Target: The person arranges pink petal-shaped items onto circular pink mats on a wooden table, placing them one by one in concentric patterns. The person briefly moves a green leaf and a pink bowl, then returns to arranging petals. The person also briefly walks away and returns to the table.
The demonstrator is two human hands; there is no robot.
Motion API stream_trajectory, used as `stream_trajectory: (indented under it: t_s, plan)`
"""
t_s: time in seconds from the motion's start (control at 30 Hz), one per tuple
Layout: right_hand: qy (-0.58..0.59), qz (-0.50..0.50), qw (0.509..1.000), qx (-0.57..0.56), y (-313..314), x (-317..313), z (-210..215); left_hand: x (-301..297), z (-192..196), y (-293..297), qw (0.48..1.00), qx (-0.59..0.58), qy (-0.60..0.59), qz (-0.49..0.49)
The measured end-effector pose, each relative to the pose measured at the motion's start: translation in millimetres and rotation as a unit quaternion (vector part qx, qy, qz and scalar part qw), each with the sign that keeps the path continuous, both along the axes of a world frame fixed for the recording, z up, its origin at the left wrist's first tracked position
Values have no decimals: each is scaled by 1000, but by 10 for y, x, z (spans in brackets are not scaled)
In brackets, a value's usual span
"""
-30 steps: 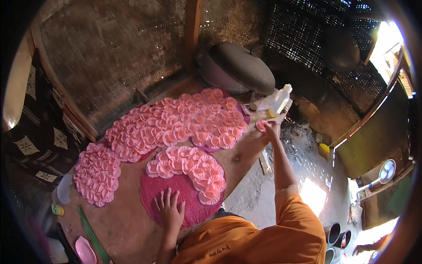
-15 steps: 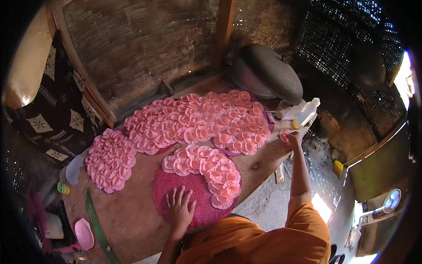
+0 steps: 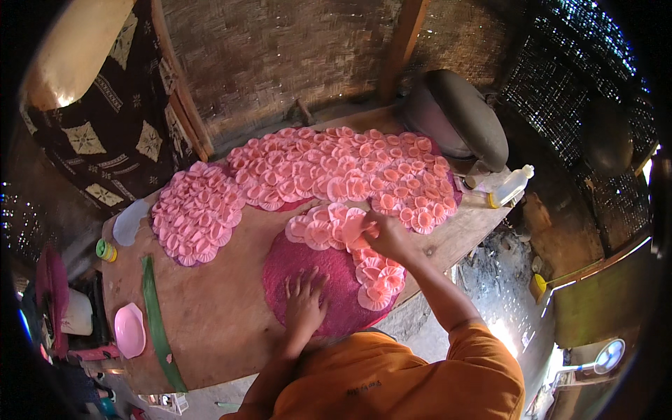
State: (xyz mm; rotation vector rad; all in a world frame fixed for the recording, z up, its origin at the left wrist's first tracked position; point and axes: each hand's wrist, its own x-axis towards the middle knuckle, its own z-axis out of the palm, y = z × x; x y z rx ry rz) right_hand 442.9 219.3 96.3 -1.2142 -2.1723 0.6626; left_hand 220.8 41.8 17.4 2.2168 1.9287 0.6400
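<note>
My left hand (image 3: 306, 306) lies flat with fingers spread on a round magenta mat (image 3: 283, 269). Over the far right part of that mat, my right hand (image 3: 385, 234) is closed at the edge of a pink disc (image 3: 354, 229), which looks smooth and rounded. Overlapping pink frilled discs (image 3: 376, 290) with cupped middles run along the mat's far and right edges. Beyond it, a broad spread of the same frilled discs (image 3: 308, 164) covers other magenta mats. Another heap of frilled discs (image 3: 196, 213) lies to the left.
The wooden table (image 3: 210, 315) carries a green strip (image 3: 158, 325), a pink dish (image 3: 130, 330) and a small green-and-yellow tub (image 3: 106, 250) at left. A large dark pot with a lid (image 3: 469, 115) stands at far right, beside a clear bottle (image 3: 512, 186).
My right hand has moved left from the table's right edge near the bottle to above the round mat, with the pink disc. My left hand stays on the mat. The view has shifted.
</note>
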Motion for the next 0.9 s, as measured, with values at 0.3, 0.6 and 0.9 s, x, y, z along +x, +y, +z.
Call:
stream_trajectory:
  t_s: [0.3,0.6,0.9]
  plan:
    - [-139,113,979,92,9,-499,-376,-41,-74,-11,999,-16,-30,-3]
    - [-36,63,997,-20,1390,-326,-238,-32,-67,14,999,-20,-31,1]
    - [-109,-232,960,116,3177,-225,-716,-13,11,44,998,-2,-53,13]
